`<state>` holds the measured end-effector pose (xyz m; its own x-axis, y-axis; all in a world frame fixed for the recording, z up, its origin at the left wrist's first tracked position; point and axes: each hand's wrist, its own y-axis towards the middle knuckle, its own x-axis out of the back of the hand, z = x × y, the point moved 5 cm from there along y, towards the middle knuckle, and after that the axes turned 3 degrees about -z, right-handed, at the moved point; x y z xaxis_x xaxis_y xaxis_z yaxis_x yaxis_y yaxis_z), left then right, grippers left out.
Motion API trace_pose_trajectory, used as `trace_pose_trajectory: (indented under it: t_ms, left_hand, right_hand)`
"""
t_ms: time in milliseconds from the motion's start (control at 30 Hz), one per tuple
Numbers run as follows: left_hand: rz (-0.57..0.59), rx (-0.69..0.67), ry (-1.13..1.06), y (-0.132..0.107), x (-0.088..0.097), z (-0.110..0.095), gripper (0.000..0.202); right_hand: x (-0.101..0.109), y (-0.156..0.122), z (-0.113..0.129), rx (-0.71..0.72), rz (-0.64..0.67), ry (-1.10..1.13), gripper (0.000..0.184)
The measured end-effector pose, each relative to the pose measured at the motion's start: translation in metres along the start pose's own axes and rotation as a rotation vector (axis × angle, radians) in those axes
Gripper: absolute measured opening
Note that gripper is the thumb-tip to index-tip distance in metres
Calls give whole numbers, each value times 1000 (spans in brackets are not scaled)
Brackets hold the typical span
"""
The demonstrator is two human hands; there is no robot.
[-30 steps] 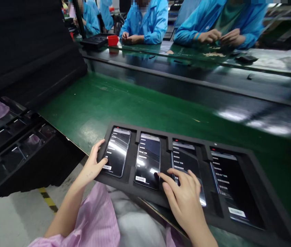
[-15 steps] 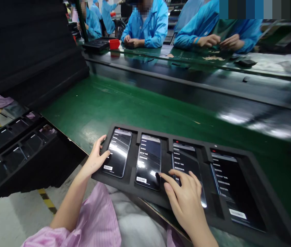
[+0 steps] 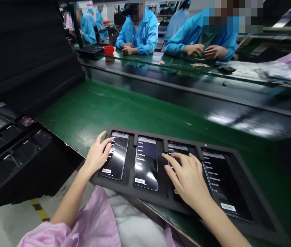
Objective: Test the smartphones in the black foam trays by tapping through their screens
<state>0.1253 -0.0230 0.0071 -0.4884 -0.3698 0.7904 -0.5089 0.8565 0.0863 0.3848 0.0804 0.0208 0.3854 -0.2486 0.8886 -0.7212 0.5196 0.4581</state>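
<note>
A black foam tray lies on the near edge of the green bench and holds several phones with lit screens. My left hand rests on the tray's left end, fingers spread, with fingertips on the leftmost phone. The second phone lies untouched between my hands. My right hand lies flat and open over the third phone, covering most of it. The fourth phone sits just right of that hand. Neither hand holds anything.
Another black tray of phones stands lower at the left, beside a tall black stack. Beyond the green bench runs a dark conveyor. People in blue coats work at the far side, near a red box.
My right hand slid forward from the tray's front rim onto the third phone. My left hand moved further up the leftmost phone's screen. The view shifted slightly.
</note>
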Motion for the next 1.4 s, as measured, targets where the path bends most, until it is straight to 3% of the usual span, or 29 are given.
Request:
trace_pose_trajectory:
  t_ms: [167,400,533,733,933,1200,1400]
  left_hand:
    - [10,-36,71,1,-3,0,43]
    - [25,-44,78,-1,-5,2,47]
    - [4,-12,55,-1,-3,4,52]
    - [-20,13,12,1,-5,10,56]
    - [-50,37,-16,2,-6,16,60]
    - [-79,49,-32,4,-7,20,60]
    - [-85,15,-57,6,-8,24,59]
  right_hand:
    - [-16,21,-11,-53,117,79,45]
    - [-33,35,2,-20,267,6,40]
    - [-23,31,-13,-40,206,-42,40]
    - [-5,2,-64,-265,134,-42,48]
    - [-6,-8,-69,-285,212,0,48]
    - [25,-45,-129,-553,14,-66,51]
    - [21,-55,-131,-565,40,-46,48]
